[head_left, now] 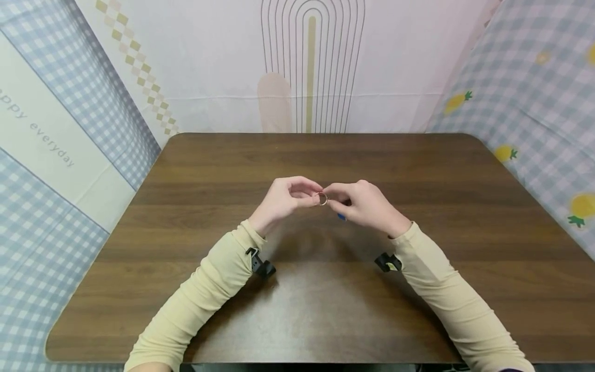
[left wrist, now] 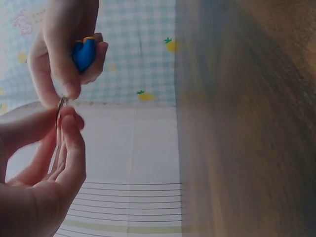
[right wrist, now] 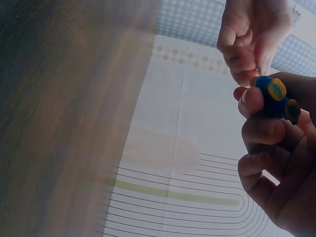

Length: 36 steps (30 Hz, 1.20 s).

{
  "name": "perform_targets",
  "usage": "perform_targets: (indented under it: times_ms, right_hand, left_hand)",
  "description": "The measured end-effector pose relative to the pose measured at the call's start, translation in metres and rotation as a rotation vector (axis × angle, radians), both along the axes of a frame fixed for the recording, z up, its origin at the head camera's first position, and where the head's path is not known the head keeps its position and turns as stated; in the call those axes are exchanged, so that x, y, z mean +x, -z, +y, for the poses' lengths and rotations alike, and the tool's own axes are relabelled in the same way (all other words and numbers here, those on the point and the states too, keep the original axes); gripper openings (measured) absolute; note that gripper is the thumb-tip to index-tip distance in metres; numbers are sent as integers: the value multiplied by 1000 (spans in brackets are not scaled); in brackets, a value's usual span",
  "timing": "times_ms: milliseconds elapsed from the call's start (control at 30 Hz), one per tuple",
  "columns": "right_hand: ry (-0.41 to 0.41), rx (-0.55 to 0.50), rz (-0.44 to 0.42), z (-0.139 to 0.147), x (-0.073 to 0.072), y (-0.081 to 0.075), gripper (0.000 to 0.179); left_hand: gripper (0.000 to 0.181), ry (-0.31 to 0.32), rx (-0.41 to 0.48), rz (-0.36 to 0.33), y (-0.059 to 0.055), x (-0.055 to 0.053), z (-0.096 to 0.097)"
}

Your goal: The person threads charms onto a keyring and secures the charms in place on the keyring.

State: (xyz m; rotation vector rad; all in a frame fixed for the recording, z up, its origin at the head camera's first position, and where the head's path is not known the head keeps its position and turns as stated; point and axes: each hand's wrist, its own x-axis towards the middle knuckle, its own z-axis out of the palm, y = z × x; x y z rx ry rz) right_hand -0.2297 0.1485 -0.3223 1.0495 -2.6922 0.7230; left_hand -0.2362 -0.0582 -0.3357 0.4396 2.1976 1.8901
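Over the middle of the table, my left hand pinches a thin metal key ring between thumb and fingertips. My right hand meets it from the other side, thumb and forefinger at the ring's edge. A small blue charm with yellow-orange ends lies in the right hand's fingers, against the thumb side in the right wrist view. Only a bit of its blue shows under that hand in the head view. From the left wrist, the ring appears nearly edge-on, partly hidden by fingertips.
Both hands are above a brown wood-grain table with rounded corners. A white patterned cloth hangs behind it, and blue checked cloths flank both sides. Each sleeved wrist carries a small black camera.
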Motion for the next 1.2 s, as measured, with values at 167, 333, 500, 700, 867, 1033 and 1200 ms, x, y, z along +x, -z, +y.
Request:
perform_targets:
  times_ms: [167,333,500,700,867,1033,1200]
  right_hand:
    - [-8,16,31,0,1,0,17]
    - [-47,52,50,1,2,1,14]
    - [-61,60,22,1,2,2,13]
    - [25,30,16,-1,3,2,12]
    - [46,-4,-4,-1,3,3,14]
    - [24,-15,-43,0,3,3,21]
    - [0,9,-59,0,2,3,20]
  left_hand:
    - [18,-58,-55,63,2,0,3]
    - [14,-24,-89,91,6,2,4]
    - [13,41,-109,95,7,1,2]
    - [16,62,-94,62,4,1,1]
    - [28,53,-39,4,2,2,2]
    - [28,1,60,-50,2,1,4]
    - [21,-10,6,-24,2,0,4]
